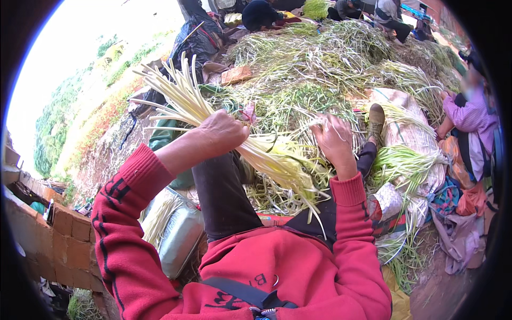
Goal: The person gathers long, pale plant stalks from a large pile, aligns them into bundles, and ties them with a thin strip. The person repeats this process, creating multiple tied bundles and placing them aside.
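Note:
A bundle of long pale yellow-green plant stalks (276, 158) is gripped in my left hand (224, 132). Its whitish ends fan out to the upper left, and its yellow ends hang over my lap to the lower right. My right hand (334, 140) is raised to the right of the bundle, its fingers closed on a few thin, whitish plant strands (320, 120). Cut green and straw-coloured stalks (304, 104) lie in a heap on the ground beyond my hands. More green stalks (404, 164) rest on a woven sack (428, 140) at the right.
A co-worker in a checked shirt (468, 112) sits at the right, beside plastic bags (472, 200). Further people sit beyond the heap. A brick (236, 75) lies near its left edge. At my left are a pale plastic-wrapped bundle (182, 232) and a brick wall (72, 244).

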`<action>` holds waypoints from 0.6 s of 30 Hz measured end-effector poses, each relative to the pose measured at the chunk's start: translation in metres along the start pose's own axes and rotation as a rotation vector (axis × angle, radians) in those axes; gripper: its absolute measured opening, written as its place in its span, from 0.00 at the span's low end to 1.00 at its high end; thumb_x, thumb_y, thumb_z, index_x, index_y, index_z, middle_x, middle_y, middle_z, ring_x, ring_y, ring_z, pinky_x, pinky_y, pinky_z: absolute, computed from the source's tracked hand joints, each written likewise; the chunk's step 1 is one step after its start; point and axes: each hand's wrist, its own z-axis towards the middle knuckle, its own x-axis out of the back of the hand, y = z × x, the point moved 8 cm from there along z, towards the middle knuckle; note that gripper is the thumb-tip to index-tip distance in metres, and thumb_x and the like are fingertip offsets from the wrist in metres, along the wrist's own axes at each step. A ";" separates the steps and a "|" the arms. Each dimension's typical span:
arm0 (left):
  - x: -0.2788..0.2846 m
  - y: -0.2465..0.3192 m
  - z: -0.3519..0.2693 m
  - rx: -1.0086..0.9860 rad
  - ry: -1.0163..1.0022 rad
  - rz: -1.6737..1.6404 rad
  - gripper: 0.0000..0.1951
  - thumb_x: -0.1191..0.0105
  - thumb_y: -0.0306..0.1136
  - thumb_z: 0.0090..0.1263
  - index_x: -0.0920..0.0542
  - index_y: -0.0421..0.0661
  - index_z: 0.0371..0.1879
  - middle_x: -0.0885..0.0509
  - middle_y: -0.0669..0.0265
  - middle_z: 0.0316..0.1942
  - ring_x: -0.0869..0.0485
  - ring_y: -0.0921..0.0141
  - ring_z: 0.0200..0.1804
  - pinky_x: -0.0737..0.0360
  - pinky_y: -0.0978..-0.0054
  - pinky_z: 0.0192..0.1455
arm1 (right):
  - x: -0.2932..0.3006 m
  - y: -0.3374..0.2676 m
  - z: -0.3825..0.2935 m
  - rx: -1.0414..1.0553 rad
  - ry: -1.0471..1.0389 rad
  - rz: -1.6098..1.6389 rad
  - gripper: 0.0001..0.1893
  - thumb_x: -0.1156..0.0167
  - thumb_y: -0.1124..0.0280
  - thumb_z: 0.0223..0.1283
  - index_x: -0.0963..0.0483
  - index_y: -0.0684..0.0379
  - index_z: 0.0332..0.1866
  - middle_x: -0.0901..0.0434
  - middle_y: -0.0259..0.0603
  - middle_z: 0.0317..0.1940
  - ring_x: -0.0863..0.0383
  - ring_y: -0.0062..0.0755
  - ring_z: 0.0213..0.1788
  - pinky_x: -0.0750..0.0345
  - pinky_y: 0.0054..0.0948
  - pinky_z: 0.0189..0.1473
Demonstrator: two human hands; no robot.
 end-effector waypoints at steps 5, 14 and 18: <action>0.008 0.033 0.000 -0.093 0.114 0.122 0.03 0.50 0.33 0.54 0.25 0.50 0.22 0.23 0.71 0.20 0.20 0.71 0.27 0.29 0.72 0.30 | -0.016 -0.105 0.002 0.456 -0.099 1.050 0.21 0.45 0.62 0.61 0.31 0.63 0.57 0.26 0.50 0.53 0.26 0.41 0.56 0.32 0.33 0.57; -0.005 0.047 0.013 -0.324 0.154 -0.001 0.01 0.49 0.33 0.54 0.25 0.55 0.23 0.26 0.75 0.19 0.23 0.72 0.32 0.35 0.61 0.55 | -0.063 -0.066 -0.026 0.300 -0.025 0.637 0.11 0.39 0.65 0.56 0.25 0.63 0.28 0.25 0.45 0.22 0.26 0.44 0.24 0.30 0.36 0.27; -0.041 0.024 0.021 -0.373 0.135 -0.107 0.01 0.48 0.33 0.55 0.25 0.55 0.25 0.25 0.76 0.21 0.23 0.73 0.35 0.35 0.63 0.53 | -0.097 0.045 -0.016 -0.009 -0.037 0.140 0.19 0.41 0.55 0.54 0.26 0.60 0.18 0.26 0.44 0.16 0.25 0.42 0.20 0.28 0.37 0.26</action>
